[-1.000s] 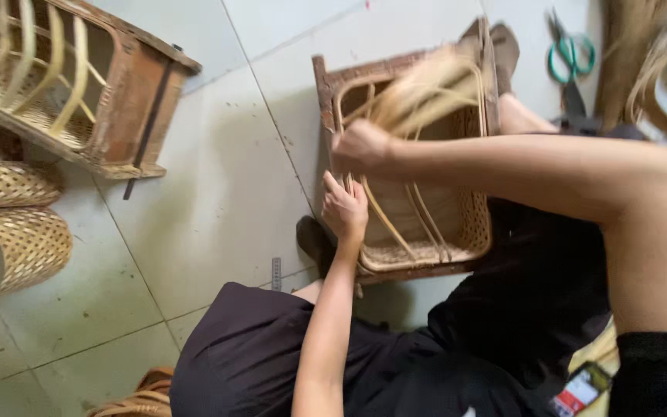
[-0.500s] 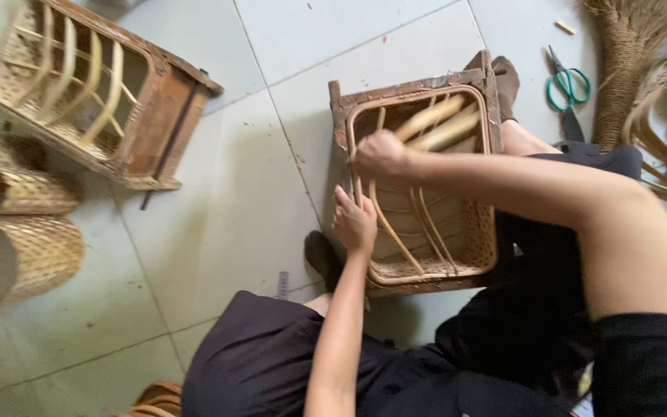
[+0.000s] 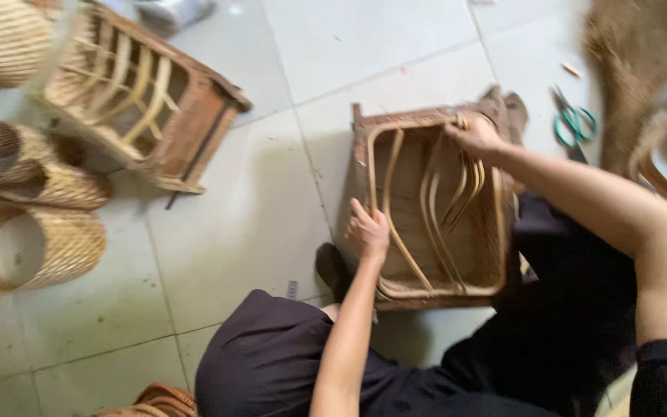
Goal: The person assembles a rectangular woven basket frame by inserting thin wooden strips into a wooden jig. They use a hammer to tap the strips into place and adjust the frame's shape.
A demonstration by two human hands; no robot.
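While the left hand (image 3: 368, 232) grips its near-left rim, the wooden frame (image 3: 434, 205) sits between both hands.

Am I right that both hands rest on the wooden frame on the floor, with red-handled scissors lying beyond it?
Not quite: the scissors have green handles, not red, as the head view shows. The rest holds: the left hand and right hand rest on the wooden frame on the floor.

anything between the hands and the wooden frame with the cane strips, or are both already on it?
Nothing visible in the way. The left hand rests on the wooden frame's near-left edge; the right hand is at its far rim, on the bent cane strips. The green scissors lie apart on the floor.
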